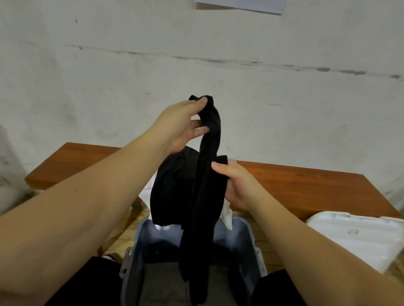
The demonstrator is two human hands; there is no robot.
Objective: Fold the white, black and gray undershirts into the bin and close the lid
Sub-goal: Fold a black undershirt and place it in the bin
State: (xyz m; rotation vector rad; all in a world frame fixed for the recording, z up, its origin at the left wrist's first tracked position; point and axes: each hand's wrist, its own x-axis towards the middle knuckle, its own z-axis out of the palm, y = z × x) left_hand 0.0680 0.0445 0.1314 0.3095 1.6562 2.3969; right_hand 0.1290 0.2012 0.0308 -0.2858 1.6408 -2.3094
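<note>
A person's left hand (182, 124) holds the black undershirt (202, 189) aloft by its topmost end, thumb and curled fingers pinching the bunched fabric above the wooden bench (303, 183); the right hand (236, 184) grips the same garment lower down, fingers wrapped round the hanging band of cloth at about bench height; the two hands sit apart, one well above the other, with the fabric stretched between them. The undershirt falls in a long narrow drape from the upper hand, past the lower hand, and its tail hangs down into the open blue-gray bin (252, 235) that stands between the person's knees; a wider fold of the black cloth bulges out to the left below the left wrist. A gray undershirt (166, 293) lies flat on the bin's floor; the white undershirt (227, 216) shows in patches behind the black one, draped off the bench edge and touching the bin's far rim. The white lid (357, 237) lies off the bin, to the right, beside the bench; a pale stained wall (204, 55) fills the background.
</note>
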